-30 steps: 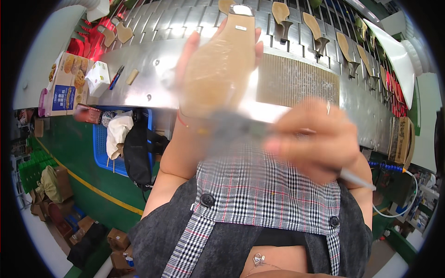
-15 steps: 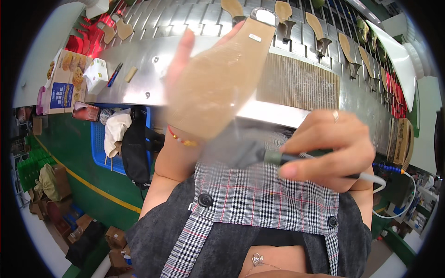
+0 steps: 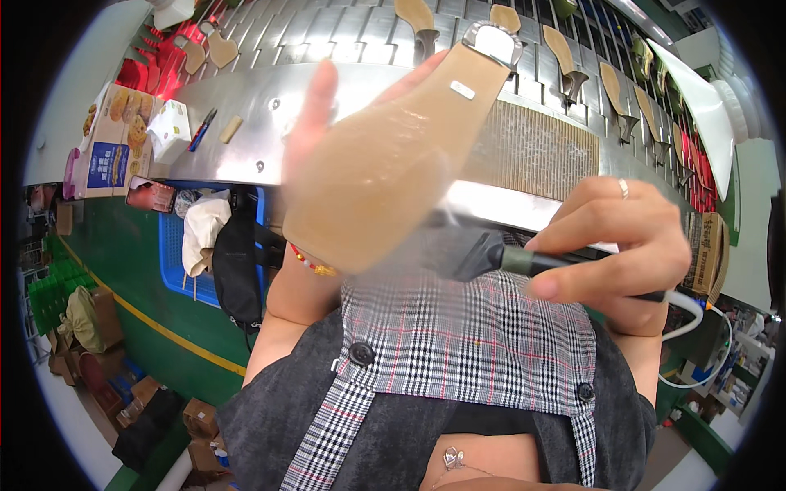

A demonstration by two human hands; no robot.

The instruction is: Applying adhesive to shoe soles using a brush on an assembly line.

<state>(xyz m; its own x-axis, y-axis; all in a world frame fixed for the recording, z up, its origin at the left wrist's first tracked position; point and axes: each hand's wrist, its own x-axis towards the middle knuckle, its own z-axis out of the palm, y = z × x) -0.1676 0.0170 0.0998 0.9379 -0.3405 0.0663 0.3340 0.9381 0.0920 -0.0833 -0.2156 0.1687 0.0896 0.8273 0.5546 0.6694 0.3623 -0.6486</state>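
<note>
My left hand (image 3: 315, 106) is closed around a tan shoe sole (image 3: 368, 164) from behind; most of its fingers are hidden by the sole. The sole is tilted, its narrow heel end with a shiny cap pointing up and right. In my right hand (image 3: 626, 237) is a brush (image 3: 536, 261) with a black handle and a green band, and a white hose runs from its rear end. Its dark bristles are smeared by motion close to the sole's broad lower end; whether they touch it I cannot tell.
A metal slatted conveyor (image 3: 327, 33) carries several tan soles beyond the steel ledge (image 3: 237, 155). On the ledge are a ribbed mat (image 3: 548, 147), a tissue pack (image 3: 169, 131), pens (image 3: 202, 131) and a printed carton (image 3: 119, 147). A blue basket (image 3: 184, 282) with bags stands at left.
The sole has shifted a little, its heel end moving right and down. My right hand has moved to the right with the brush, whose bristles are blurred in both frames.
</note>
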